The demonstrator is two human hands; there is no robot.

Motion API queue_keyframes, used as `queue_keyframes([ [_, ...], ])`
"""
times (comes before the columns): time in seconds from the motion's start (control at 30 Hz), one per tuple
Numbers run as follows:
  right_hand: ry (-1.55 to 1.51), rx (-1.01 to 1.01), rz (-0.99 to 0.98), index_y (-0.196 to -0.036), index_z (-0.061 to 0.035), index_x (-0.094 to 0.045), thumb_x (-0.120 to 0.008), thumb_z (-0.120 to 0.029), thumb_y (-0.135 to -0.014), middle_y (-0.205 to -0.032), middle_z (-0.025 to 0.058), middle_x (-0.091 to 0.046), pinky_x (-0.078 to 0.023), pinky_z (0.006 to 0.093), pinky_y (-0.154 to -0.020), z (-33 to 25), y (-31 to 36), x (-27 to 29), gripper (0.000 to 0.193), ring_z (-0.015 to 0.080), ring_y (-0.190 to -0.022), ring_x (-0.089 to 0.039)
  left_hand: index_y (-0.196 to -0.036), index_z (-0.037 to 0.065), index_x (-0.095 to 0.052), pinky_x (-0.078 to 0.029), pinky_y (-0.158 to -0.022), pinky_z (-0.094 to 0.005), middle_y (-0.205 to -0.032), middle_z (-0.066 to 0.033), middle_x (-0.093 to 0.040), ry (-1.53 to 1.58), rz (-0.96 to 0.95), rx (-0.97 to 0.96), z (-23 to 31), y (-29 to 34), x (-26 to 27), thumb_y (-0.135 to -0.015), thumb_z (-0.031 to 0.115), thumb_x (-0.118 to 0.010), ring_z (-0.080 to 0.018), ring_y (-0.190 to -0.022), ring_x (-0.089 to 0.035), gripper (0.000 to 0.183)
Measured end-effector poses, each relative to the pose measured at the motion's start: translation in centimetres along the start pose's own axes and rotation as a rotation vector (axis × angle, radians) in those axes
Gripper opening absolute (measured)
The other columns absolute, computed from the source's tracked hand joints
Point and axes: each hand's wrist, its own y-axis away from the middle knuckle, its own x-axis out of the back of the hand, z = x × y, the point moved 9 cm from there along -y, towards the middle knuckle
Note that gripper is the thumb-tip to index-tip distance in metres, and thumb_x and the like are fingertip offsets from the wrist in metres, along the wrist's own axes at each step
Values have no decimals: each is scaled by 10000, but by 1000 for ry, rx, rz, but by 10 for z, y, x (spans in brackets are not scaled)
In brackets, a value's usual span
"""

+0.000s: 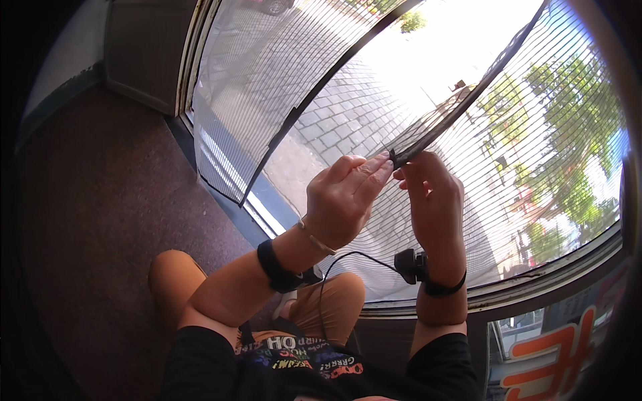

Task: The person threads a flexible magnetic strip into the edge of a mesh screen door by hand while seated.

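Note:
A striped, see-through mesh door curtain (528,167) hangs on the right, with a dark edging strip (449,120) along its free side. My left hand (340,200) reaches the lower end of this strip, its fingers pressed together on the fabric. Close beside it, my right hand (436,200) pinches the same edge from the other side, thumb and fingers bent inward. Exactly what lies between the fingertips is hidden. The other mesh panel (247,93), also dark-edged, hangs apart on the left, touched by neither hand.
Metal door framing (190,73) stands at the left, with a low sill (274,207) below the gap. Paving (341,107) lies outside. My bent knees (177,281) are over the reddish-brown floor (107,220). A black cable (354,254) runs near my wrist-strapped devices.

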Motion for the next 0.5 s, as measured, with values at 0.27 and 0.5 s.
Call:
queue_keyframes([
  [0.27, 529, 432, -210, -780, -50, -647, -660, -44, -725, -805, 48, -561, -345, 398, -1016, -44, -21, -16, 57, 218, -922, -565, -947, 40, -653, -441, -567, -276, -783, -22, -522, -29, 7, -21, 7, 10, -12, -802, 84, -674, -170, -719, -490, 153],
  [0.5, 6, 316, -147, -789, -17, -629, -593, -35, -799, -771, 73, -595, -481, 314, -703, -43, -45, -4, 41, 233, -737, -609, -942, 39, -666, -462, -584, -266, -794, -31, -519, 39, -58, 33, 9, 13, -22, -808, 80, -667, -164, -720, -492, 140],
])
